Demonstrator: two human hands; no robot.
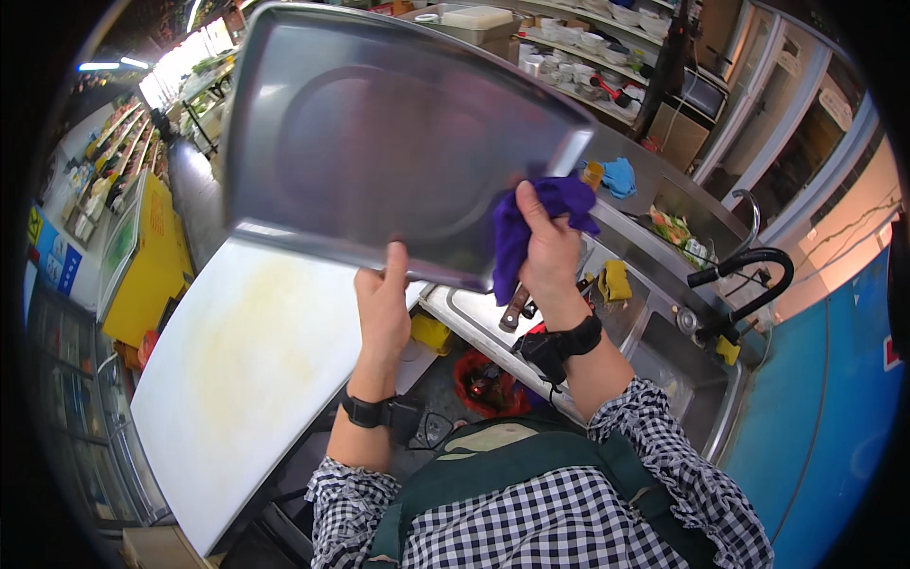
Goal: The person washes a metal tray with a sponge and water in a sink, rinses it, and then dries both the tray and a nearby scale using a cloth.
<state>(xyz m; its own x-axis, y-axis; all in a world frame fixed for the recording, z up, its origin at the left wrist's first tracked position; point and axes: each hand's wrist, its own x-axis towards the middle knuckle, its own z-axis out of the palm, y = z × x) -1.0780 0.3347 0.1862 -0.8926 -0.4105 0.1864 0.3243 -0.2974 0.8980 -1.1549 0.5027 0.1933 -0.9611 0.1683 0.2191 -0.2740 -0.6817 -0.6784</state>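
Raised in front of me is a large rectangular metal tray (398, 149) with a rolled rim, tilted and slightly blurred. My left hand (384, 306) grips its near edge, thumb laid over the rim. At the tray's right near corner, my right hand (551, 249) clasps a purple cloth (508, 245) that lies against the metal. That hand's thumb points up along the cloth; its other fingers are partly hidden. Below the tray stretches a white tabletop (263, 355). Under my right wrist, a brown-handled knife (513, 309) lies on a white tray-like surface beside the sink.
A steel sink (661, 370) with a black faucet (753, 263) stands at right. Yellow cloths (615, 279) and a blue cloth (618, 178) lie around it. Between table and sink sits a red-lined bin (490, 384). Shelves of bowls (590, 43) rise behind; a yellow chest freezer (146, 256) stands left.
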